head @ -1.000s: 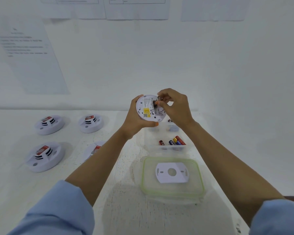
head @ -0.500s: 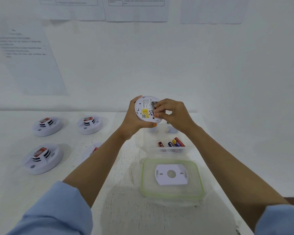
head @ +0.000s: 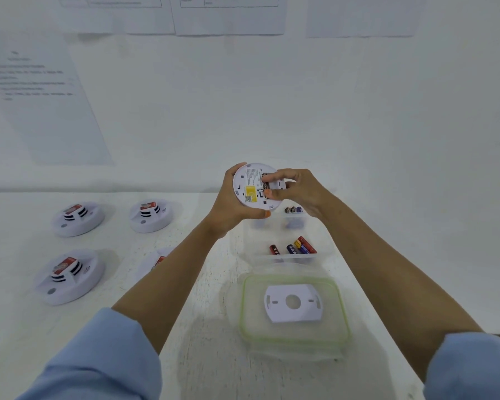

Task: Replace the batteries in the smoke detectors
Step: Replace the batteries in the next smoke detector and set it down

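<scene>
The left hand (head: 231, 210) grips a held detector (head: 251, 186) in the air beyond the green-rimmed lid (head: 244, 308), with its fingers wrapped round the near and left edge. The back of the held detector faces the camera, showing a yellow sticker and small print too fine to read. The right hand (head: 299, 192) closes on the same unit: its thumb presses on the back and its curled fingers reach over the far right edge. They cover the battery bay, so whether a cell sits there cannot be told.

On the lid lies a white mounting plate (head: 292, 303). Just beyond the lid stands a clear tub (head: 283, 258) whose walls are hard to make out. Loose batteries (head: 296, 247) lie in its near part, and more batteries (head: 293, 209) in its far part are half hidden under the right hand.

Left of the lid, three spare detectors (head: 77, 217) sit face up on the desk (head: 26, 327). A fourth detector (head: 158, 261) is mostly hidden behind the left forearm. Above the lid, the wall papers (head: 41, 105) carry blurred text, and some are cut off at the top.
</scene>
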The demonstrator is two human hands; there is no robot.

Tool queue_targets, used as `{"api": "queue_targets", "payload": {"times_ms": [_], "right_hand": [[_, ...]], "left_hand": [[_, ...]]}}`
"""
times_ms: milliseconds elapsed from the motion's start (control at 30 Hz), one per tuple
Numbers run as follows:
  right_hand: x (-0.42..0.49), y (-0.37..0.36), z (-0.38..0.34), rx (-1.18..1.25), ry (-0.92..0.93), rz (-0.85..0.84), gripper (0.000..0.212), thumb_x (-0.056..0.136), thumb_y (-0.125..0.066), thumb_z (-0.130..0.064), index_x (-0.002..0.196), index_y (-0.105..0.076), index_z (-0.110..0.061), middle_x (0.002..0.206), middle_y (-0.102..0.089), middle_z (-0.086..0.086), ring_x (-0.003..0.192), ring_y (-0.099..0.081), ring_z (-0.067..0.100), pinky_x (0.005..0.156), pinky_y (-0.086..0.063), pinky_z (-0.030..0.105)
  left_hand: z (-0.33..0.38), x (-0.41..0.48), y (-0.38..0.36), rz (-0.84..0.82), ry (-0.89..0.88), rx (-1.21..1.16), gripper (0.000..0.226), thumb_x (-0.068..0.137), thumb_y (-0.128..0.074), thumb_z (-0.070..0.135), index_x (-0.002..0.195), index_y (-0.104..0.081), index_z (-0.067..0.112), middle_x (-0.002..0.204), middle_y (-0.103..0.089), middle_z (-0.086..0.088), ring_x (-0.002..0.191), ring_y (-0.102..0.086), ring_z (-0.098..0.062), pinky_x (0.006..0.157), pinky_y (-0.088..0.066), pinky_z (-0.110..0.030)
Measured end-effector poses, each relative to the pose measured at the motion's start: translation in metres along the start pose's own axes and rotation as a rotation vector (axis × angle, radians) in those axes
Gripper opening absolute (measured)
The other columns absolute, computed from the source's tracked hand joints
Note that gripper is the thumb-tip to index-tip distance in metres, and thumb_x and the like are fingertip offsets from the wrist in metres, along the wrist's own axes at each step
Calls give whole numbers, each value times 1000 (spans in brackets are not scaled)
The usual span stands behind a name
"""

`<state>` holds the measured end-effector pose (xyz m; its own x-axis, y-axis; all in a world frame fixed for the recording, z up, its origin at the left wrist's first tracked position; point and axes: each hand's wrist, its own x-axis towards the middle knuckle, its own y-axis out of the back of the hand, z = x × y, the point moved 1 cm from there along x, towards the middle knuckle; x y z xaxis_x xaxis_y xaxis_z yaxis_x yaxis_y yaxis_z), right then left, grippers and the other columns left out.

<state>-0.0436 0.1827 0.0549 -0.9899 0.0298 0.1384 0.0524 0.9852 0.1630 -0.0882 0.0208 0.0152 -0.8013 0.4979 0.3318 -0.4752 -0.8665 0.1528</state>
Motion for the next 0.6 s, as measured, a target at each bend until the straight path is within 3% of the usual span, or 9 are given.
{"api": "queue_targets", "payload": {"times_ms": [67, 133, 200, 267, 333, 467, 600], "right_hand": [[7, 9, 3, 88, -36, 78, 16, 83, -63, -2, 94, -67, -12, 93, -67, -2, 84, -64, 12, 73, -53, 19], [19, 21, 10, -33, -107, 186, 17, 88, -56, -1, 101, -66, -5, 91, -65, -1, 83, -61, 17, 77, -51, 22], [33, 30, 22, -536, -181, 162, 25, 88, -53, -1, 111, -64, 0, 98, -65, 6, 85, -61, 21, 79, -49, 26], [45, 28, 35, -995, -231, 16, 25, 88, -54, -8, 110, -65, -3, 113, -65, 10, 100, -61, 26, 86, -48, 32], [52, 19, 43, -1224, -295, -89, 25, 89, -55, -18, 109, -62, -5, 113, -64, 11, 98, -60, 27, 83, -47, 33], [58, 11, 49, -1438, -366, -194, 34, 89, -56, -30, 115, -53, -8, 114, -60, 8, 101, -59, 26, 75, -43, 30], [60, 11, 54, -1452, -389, -175, 28, 85, -59, -15, 112, -55, -8, 113, -60, 8, 85, -54, 24, 71, -43, 28]], "left_hand": [[-4, 4, 2, 12, 9, 14, 104, 49, -82, -9, 134, -27, 13, 121, -44, 11, 107, -51, 5, 83, -51, -16], [-8, 8, 7, 18, 15, 17, 104, 53, -81, -15, 136, -26, 12, 122, -42, 12, 109, -48, 7, 86, -50, -16], [-12, 10, 10, 22, 23, 22, 104, 52, -83, -11, 136, -26, 13, 125, -41, 11, 113, -47, 4, 88, -50, -17], [-15, 11, 11, 27, 23, 42, 103, 49, -84, -1, 133, -28, 16, 125, -41, 11, 113, -47, 4, 87, -50, -16], [-17, 13, 9, 24, 20, 48, 101, 48, -82, 2, 133, -28, 17, 125, -41, 11, 110, -47, 10, 86, -49, -14], [-24, 16, 7, 22, 21, 52, 101, 48, -82, 4, 132, -28, 17, 125, -41, 9, 107, -47, 14, 85, -47, -12], [-28, 18, 10, 23, 34, 54, 102, 48, -82, 6, 133, -28, 17, 128, -41, 5, 112, -46, 7, 90, -48, -15]]}}
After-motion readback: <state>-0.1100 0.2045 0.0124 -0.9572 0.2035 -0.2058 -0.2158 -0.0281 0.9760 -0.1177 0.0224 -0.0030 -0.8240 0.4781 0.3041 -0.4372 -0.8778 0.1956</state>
